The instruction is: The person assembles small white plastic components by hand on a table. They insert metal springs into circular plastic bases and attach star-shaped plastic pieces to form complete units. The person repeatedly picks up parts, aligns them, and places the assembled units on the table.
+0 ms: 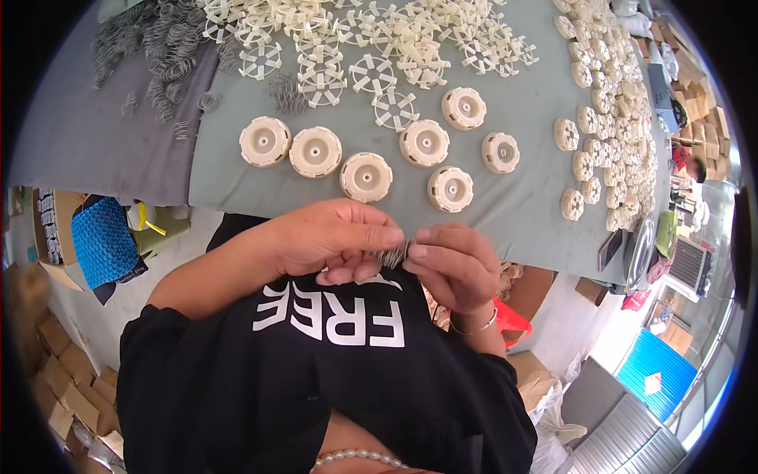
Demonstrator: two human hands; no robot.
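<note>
Between my two hands, close in front of my body at the table's near edge, are grey metal coil springs (392, 255); how many I cannot make out. My left hand (335, 238) pinches them from the left with thumb and fingers. From the right, the thumb and fingertips of my right hand (455, 262) close on the same springs. Just beyond the hands, several round cream plastic caps lie on the green cloth, open side up. The nearest are one cap (365, 177) by my left hand and another cap (451, 189) by my right hand.
A heap of cream spoked rings (395, 47) covers the far middle. Loose springs (162, 55) pile at the far left on grey cloth (87, 134). Rows of assembled caps (604, 150) line the right side. Below stand cardboard boxes (75, 363) and a blue woven seat (103, 245).
</note>
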